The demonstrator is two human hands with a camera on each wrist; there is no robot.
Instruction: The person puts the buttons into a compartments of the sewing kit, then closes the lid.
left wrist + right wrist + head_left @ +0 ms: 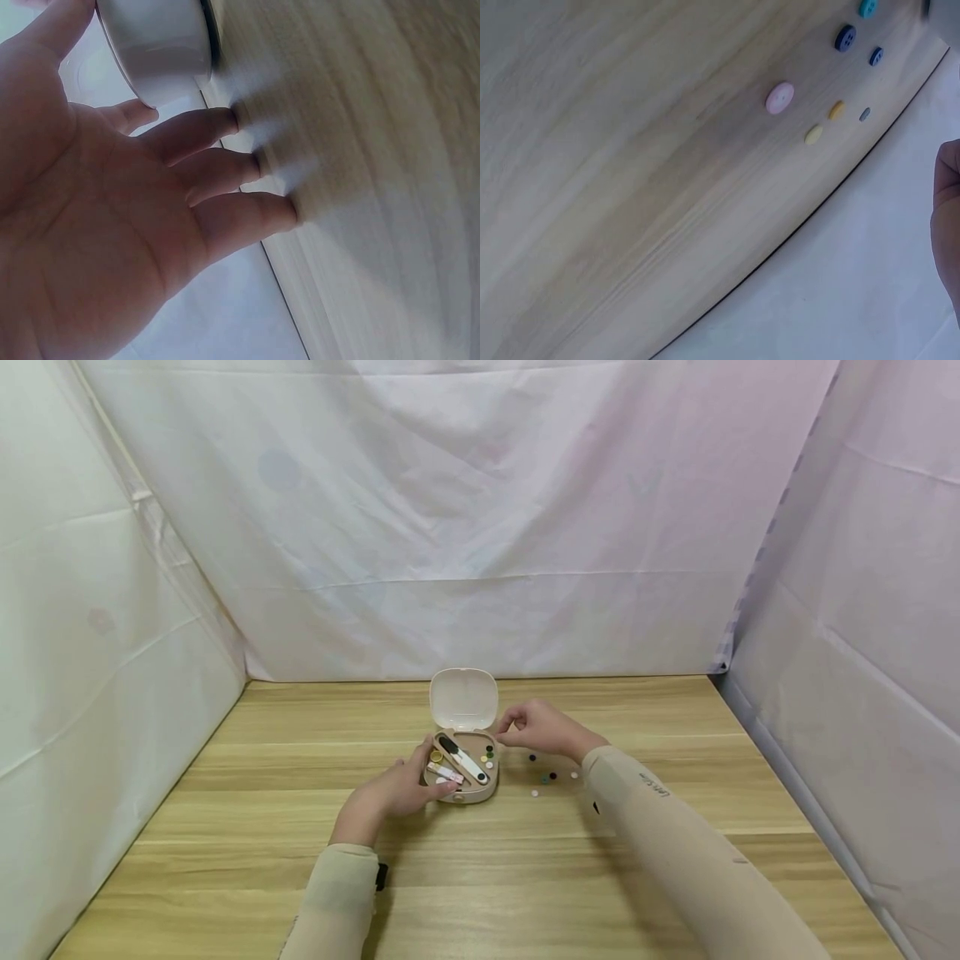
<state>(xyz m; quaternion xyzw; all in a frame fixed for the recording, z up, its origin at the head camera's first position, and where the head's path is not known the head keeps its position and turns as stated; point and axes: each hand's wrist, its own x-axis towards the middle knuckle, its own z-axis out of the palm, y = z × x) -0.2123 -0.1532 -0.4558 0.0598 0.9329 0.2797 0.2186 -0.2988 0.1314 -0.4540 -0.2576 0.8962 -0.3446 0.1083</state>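
A small beige sewing box (483,793) stands on the table with its lid (463,697) raised. Inside lie a slim black-and-white tool (471,767), a yellow round piece (436,757), a white-and-pink piece (445,772) and several buttons (490,757) in the right compartment. My left hand (393,787) grips the box's left side between thumb and index finger; in the left wrist view its other fingers reach down to the tabletop. At the box's right rim is my right hand (547,728), thumb and index close together. Whether a button is between them is too small to tell.
Loose buttons are scattered right of the box, among them a pink one (780,97), a dark blue one (845,37) and a teal one (868,8). A small black item (596,807) lies by the right sleeve. White cloth (487,627) hangs behind the wooden table (300,793).
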